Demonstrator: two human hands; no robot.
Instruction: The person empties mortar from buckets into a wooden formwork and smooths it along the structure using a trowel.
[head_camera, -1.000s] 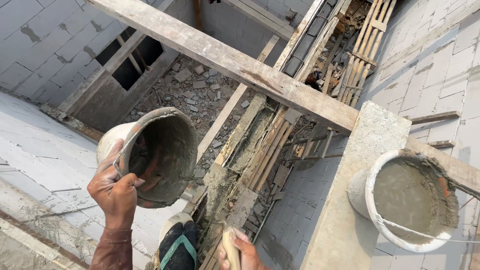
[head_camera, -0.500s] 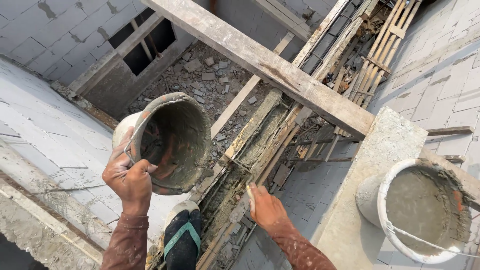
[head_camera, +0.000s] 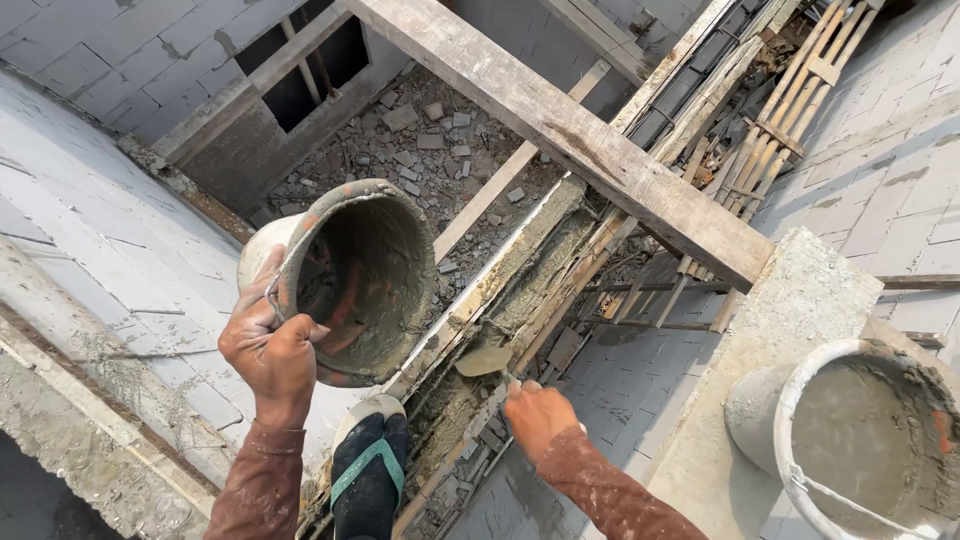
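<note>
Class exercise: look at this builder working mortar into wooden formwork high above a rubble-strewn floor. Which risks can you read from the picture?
1. The left hand holds the tilted bucket by its rim alone; it might slip and drop onto the rubble below.
2. The sandalled foot rests on a narrow edge beside the formwork channel; a misstep could mean a fall.

Building site, seen from upper level. Unfinished grey block walls (head_camera: 120, 60), rubble (head_camera: 420, 140) on floor below. Timber beam (head_camera: 560, 130) laid across gap; wet mortar held in plank formwork (head_camera: 520, 290). Mortar-caked buckets (head_camera: 860, 440), trowel (head_camera: 485, 362), bamboo ladder (head_camera: 790, 110) noted. No finishes seen.
</note>
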